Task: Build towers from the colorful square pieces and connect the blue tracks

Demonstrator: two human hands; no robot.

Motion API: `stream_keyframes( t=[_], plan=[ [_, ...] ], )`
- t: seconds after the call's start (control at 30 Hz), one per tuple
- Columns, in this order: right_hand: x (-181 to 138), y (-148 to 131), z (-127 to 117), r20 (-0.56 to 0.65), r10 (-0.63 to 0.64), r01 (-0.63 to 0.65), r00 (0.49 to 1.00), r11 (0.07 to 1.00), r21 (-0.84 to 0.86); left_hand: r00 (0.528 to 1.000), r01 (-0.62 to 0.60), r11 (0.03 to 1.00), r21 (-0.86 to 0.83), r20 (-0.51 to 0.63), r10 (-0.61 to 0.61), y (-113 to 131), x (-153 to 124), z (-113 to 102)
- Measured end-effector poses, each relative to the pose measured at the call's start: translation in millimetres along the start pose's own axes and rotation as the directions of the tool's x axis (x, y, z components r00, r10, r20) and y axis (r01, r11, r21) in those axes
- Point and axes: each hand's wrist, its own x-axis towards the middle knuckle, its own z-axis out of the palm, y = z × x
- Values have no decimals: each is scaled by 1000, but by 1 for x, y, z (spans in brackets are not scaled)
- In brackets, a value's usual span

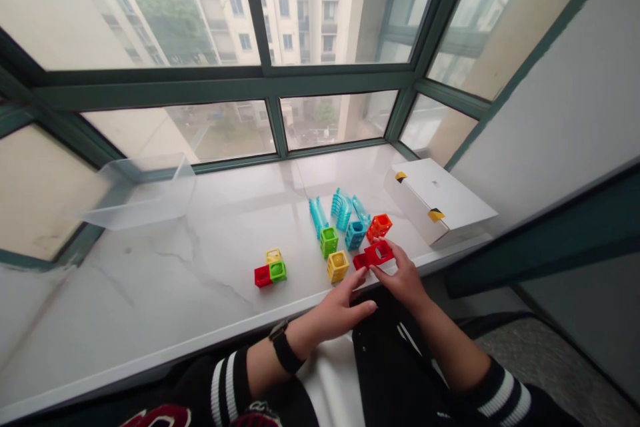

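From the head camera, the right hand [403, 275] is clamped on a red open-frame plastic block [379, 253], with the thumb and fingertips pinching its edges; that light fingertip hold on the rim leaves the block's open faces uncovered and seems the steadier way to handle it. The block sits just beside a darker red piece [360, 261] on a white marble windowsill [165, 293]. The left hand [340, 313] is apart from it, open with its fingers loosely curled, near a yellow block [338, 266] but apparently not touching it. Green [329, 241], blue [355, 235] and orange [379, 227] blocks stand beyond, with teal curved pieces [340, 209] behind them and a joined red, green and yellow cluster [270, 269] to the left. A clear plastic bin [140, 193] sits by the window. The white box [435, 200] shows only yellow-and-black corner labels [436, 215], with no legible writing, and the black wristwatch [283, 347] shows no readable brand.
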Motion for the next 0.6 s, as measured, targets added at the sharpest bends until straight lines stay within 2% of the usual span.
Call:
stream_keyframes(
  t=[0.1, 0.2, 0.4, 0.6],
  plan=[
    [-2, 17, 8, 46, 47, -47, 998, 999, -2, 994, 111, 994, -5, -19, -111, -25, 10, 6],
    [-2, 33, 18, 90, 87, -87, 992, 996, -4, 984, 166, 986, -33, -61, -167, -41, 21, 8],
    [-1, 57, 39, 143, 122, -121, 982, 993, -17, 978, 167, 984, -55, -119, -173, -50, 33, 9],
    [-3, 70, 54, 162, 151, -152, 975, 988, -2, 974, 169, 985, -32, -144, -172, -54, 40, 10]
  ],
)
